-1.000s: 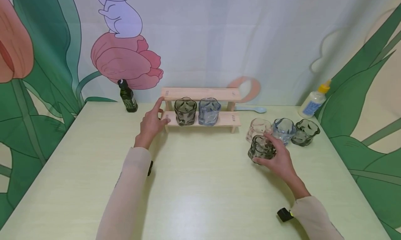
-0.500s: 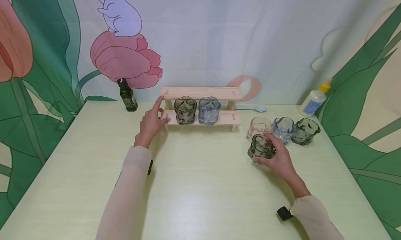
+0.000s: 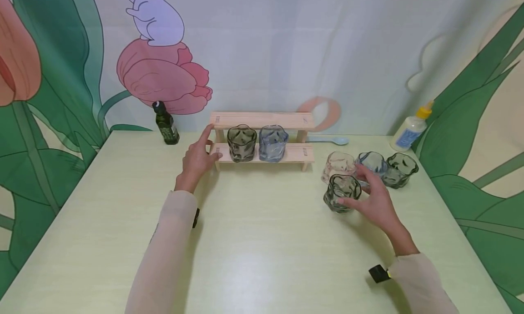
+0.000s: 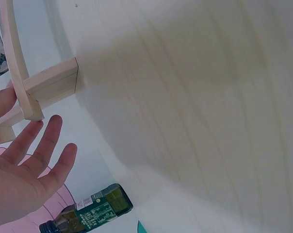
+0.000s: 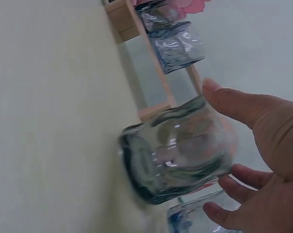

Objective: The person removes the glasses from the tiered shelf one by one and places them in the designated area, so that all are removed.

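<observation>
A pale printed curtain (image 3: 262,50) fills the back of my head feed, and the light bench (image 3: 245,227) spreads out below it. Next in size is the two-tier wooden rack (image 3: 262,120), set near the bench's far edge, around the middle. My left hand (image 3: 196,160) is at the rack's left end with its fingers spread and mostly straight, index fingertip at the upper tier and thumb at the lower. My right hand (image 3: 375,203) is parted wide about a smoky green glass (image 3: 337,191) on the right side of the bench, thumb across its near side, not closed round it; I can't tell for sure whether it touches. A white bottle (image 3: 407,134) with a yellow cap stands toward the far right corner, and a dark green bottle (image 3: 167,128) left of the rack. Just beyond the smoky green glass I see a clear pink glass (image 3: 337,163), then a blue glass (image 3: 370,160) partly hidden by the fingers, then a dark glass (image 3: 401,170). On the lower tier, a smoky tumbler (image 3: 242,143) stands left of a pale blue tumbler (image 3: 273,143), both upright. Smallest is a light blue spoon (image 3: 339,141), lying right of the rack.
</observation>
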Motion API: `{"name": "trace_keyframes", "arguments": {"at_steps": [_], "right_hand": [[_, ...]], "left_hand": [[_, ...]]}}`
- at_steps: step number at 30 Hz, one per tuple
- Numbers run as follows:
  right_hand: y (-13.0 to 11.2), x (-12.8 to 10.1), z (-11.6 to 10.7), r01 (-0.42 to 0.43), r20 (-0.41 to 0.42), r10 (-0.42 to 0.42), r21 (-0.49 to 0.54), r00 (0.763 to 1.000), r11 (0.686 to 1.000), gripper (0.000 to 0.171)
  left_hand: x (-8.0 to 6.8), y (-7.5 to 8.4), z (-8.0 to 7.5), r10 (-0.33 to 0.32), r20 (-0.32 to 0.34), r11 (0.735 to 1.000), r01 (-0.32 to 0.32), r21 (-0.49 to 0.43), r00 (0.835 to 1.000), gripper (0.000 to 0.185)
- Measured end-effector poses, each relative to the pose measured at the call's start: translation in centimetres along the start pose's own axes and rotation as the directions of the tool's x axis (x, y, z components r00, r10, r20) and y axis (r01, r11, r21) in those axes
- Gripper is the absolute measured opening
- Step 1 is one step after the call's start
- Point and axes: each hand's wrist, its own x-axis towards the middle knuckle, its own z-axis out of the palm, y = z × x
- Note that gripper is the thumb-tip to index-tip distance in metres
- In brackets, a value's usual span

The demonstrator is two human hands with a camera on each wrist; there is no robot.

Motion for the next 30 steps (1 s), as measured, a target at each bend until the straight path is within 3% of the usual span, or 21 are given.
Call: {"name": "trace_keyframes", "arguments": {"at_steps": [12,17,30], "right_hand": [[-3.1,3.0,-1.1,0.066,-0.023,-0.065,0.058,0.998,0.996,0.094],[-4.5,4.7,0.0,0.104,-0.004,-0.104,0.118,0.995,0.988,0.093],[-7.9,9.4,4.5,0.098,0.158,-0.139,0.242,0.978,0.965,0.096]], "left_hand": [[0.0,0.1,0.0,0.0,0.004,1.0,0.0,-0.002,1.0,0.09],[0.0,0.1,0.1,-0.001,0.004,1.0,0.001,-0.007,1.0,0.09],[-0.3,0.1,-0.2,0.017,-0.002,1.0,-0.017,-0.014,1.0,0.09]]}}
